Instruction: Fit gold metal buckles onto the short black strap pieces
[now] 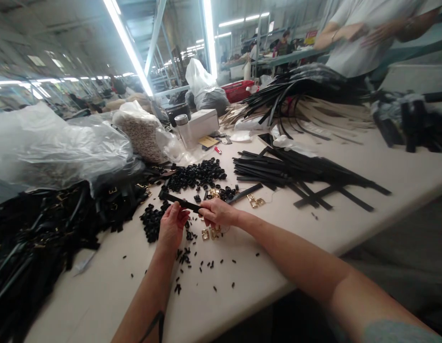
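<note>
A black strap (pixel 183 203) is stretched between my two hands, above the middle of the table. My left hand (pixel 173 223) pinches it from below, nearer its left end. Fingers of my right hand (pixel 216 212) are closed around the strap farther right. Small black loops (pixel 197 174) lie heaped just beyond my hands, with another pile of loops (pixel 152 221) left of my left hand. Gold buckles (pixel 205 234) lie under and beside my right hand, and more gold buckles (pixel 256 201) are to its right. Tiny black pieces (pixel 185 256) are scattered on the near tabletop.
Loose black straps (pixel 264 169) lie right of centre, and a large bundle of strips (pixel 296 90) is behind them. Black belts (pixel 45 238) and plastic bags (pixel 64 138) crowd the left. A glass jar (pixel 183 128) stands near a white box (pixel 205 122). Another person (pixel 367 38) stands across the table.
</note>
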A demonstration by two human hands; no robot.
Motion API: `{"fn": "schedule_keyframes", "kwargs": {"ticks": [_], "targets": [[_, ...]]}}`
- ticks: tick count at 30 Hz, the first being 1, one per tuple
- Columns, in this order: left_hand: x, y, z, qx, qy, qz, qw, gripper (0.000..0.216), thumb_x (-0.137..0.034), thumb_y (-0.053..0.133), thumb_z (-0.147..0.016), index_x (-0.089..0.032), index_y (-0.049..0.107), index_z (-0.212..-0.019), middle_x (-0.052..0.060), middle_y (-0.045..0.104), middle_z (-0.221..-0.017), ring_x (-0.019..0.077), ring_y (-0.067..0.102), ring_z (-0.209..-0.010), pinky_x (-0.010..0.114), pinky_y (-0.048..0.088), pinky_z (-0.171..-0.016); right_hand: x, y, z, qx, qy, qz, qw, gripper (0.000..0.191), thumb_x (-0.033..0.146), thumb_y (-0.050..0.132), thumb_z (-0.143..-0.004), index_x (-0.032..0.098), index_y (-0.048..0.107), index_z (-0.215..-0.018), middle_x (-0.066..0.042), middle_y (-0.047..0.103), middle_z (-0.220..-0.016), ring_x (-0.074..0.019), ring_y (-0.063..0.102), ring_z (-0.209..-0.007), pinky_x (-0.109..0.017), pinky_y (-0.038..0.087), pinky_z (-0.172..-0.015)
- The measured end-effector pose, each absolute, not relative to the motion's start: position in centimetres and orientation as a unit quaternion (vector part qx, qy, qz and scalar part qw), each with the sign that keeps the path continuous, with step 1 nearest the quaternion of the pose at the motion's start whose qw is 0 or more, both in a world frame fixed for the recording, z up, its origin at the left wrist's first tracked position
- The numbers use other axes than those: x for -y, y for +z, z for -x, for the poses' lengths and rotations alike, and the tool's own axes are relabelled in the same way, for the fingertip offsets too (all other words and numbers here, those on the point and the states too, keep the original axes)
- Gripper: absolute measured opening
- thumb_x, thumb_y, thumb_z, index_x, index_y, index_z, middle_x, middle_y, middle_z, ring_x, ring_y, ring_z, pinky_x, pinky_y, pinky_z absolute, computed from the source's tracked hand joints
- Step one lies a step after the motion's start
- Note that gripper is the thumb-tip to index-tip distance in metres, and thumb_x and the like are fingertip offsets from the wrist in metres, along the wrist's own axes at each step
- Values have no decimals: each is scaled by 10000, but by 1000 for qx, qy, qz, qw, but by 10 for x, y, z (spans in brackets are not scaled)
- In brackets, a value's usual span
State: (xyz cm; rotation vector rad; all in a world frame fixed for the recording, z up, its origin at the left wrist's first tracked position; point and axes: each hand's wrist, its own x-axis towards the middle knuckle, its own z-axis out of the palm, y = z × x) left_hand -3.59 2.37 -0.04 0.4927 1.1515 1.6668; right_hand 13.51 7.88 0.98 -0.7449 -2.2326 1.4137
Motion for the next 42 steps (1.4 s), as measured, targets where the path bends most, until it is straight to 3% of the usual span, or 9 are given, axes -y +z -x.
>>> {"fn": "schedule_keyframes", "kwargs": {"ticks": [7, 12, 16, 21, 28, 32, 36, 42], "targets": [[-19, -1, 26, -476, 661, -237, 530, 330, -266, 886, -493, -144, 674, -716, -7, 660, -688, 60, 571, -543, 157, 477, -547, -78, 9, -133, 799, 508, 267, 179, 201, 209, 403, -902, 140, 525, -759, 20, 585, -565, -60, 500, -398, -167, 374, -422], [-11, 4, 28, -466, 604, -339, 549, 357, -233, 848, -561, -166, 712, -884, 16, 677, -743, 83, 560, -577, 189, 459, -556, -79, 10, -136, 726, 625, 235, 166, 216, 226, 399, -897, 128, 539, -765, 34, 554, -522, -52, 489, -387, -151, 376, -415], [-8, 0, 28, -472, 588, -414, 509, 373, -240, 812, -624, -171, 713, -977, -8, 622, -641, 80, 492, -531, 189, 395, -498, -80, 10, -138, 701, 668, 197, 155, 224, 217, 378, -895, 117, 558, -806, 26, 560, -527, -57, 497, -396, -154, 386, -416], [-10, -2, 28, -487, 589, -430, 480, 400, -287, 808, -635, -168, 713, -1005, -16, 580, -602, 75, 445, -482, 196, 349, -447, -80, 7, -135, 713, 635, 228, 190, 200, 219, 396, -888, 136, 544, -782, 32, 553, -534, -59, 482, -408, -161, 380, -420], [-8, 3, 18, -506, 609, -352, 498, 382, -441, 765, -669, -131, 732, -890, -50, 442, -487, 48, 328, -390, 207, 191, -375, -71, 16, -134, 805, 479, 277, 214, 268, 275, 400, -890, 144, 565, -724, 19, 553, -546, -67, 472, -439, -182, 369, -469], [-13, 7, 9, -496, 615, -349, 504, 388, -463, 759, -646, -144, 731, -864, -27, 461, -489, 72, 331, -384, 261, 206, -396, -73, 20, -133, 817, 430, 312, 222, 329, 381, 380, -895, 160, 622, -873, 2, 578, -563, -113, 528, -472, -213, 397, -471], [-20, 9, 13, -485, 622, -360, 499, 314, -481, 749, -662, -172, 704, -698, 38, 513, -552, 85, 378, -404, 302, 226, -410, -86, 7, -130, 796, 503, 282, 183, 426, 530, 385, -878, 189, 623, -790, -34, 611, -594, -144, 571, -459, -249, 453, -460], [-9, 13, 14, -497, 599, -399, 485, 300, -478, 729, -697, -229, 751, -863, 37, 544, -577, 95, 372, -415, 315, 255, -427, -87, -6, -129, 750, 573, 284, 170, 539, 665, 438, -806, 187, 649, -938, -47, 614, -556, -186, 587, -422, -295, 489, -432]]}}
